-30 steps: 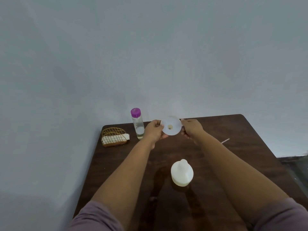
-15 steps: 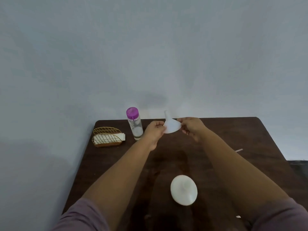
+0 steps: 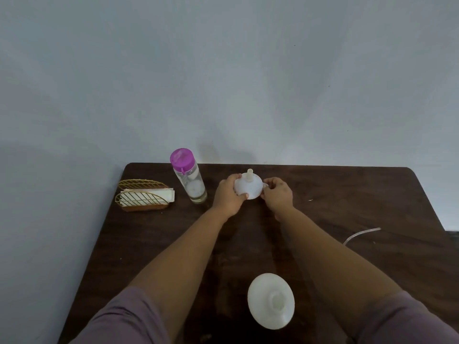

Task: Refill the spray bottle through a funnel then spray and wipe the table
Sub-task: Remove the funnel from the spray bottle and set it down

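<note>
A white funnel (image 3: 249,186) sits upside down, spout up, near the far edge of the dark wooden table (image 3: 347,194). My left hand (image 3: 228,194) grips its left rim and my right hand (image 3: 277,194) pinches its small side tab. The white spray bottle body (image 3: 270,300) stands open-necked at the near middle, between my forearms, with no spray head on it. A clear bottle with a purple cap (image 3: 189,178) stands left of my left hand, holding some liquid.
A gold wire holder with white napkins (image 3: 142,196) sits at the far left corner. A thin clear tube (image 3: 360,234) lies at the right, its near end hidden behind my right forearm. A pale wall rises right behind the table.
The funnel was held up facing me, then got turned over and lowered, spout up, down at the table. The view has tilted down, so the spray bottle body appears nearer.
</note>
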Demonstrator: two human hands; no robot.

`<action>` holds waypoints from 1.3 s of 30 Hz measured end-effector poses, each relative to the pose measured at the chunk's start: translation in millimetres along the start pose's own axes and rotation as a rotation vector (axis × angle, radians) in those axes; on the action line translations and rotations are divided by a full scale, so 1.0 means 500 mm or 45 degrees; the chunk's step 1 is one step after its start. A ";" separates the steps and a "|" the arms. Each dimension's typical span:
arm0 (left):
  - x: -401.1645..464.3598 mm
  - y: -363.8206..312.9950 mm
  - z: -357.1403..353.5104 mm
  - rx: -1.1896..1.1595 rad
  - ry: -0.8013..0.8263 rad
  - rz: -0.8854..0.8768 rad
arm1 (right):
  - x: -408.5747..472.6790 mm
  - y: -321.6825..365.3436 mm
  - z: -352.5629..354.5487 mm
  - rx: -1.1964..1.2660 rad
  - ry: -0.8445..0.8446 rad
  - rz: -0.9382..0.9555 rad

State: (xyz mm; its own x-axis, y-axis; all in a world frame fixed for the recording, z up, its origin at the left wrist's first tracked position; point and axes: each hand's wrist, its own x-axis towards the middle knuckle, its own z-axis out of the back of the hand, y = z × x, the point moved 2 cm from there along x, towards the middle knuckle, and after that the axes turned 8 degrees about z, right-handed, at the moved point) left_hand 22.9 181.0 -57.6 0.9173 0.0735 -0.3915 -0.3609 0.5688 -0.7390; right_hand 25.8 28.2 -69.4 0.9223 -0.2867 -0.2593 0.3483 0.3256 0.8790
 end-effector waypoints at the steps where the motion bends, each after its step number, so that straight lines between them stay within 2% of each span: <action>1: 0.001 0.007 -0.006 0.017 0.008 0.002 | 0.001 -0.004 -0.001 -0.045 0.014 0.005; 4: 0.003 0.030 -0.022 0.045 0.012 -0.031 | 0.007 -0.014 -0.005 -0.215 0.044 0.063; 10: 0.009 0.036 -0.032 0.097 -0.065 -0.050 | 0.018 -0.016 -0.018 -0.339 0.046 0.120; 19: -0.007 0.024 -0.030 0.250 -0.010 -0.077 | 0.016 -0.012 -0.020 -0.425 0.035 0.103; 29: -0.051 0.003 -0.008 0.307 0.058 -0.006 | -0.024 0.017 -0.014 -0.506 0.190 0.108; 39: -0.205 -0.009 0.016 0.140 -0.126 -0.106 | -0.189 0.059 0.054 -0.476 0.046 0.364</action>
State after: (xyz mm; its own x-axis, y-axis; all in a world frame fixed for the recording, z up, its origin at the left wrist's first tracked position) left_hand -68.2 177.3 -9.5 0.9574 0.0995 -0.2710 -0.2670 0.6624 -0.6999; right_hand -55.4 40.6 -8.5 0.9929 -0.1090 -0.0474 0.1099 0.6908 0.7147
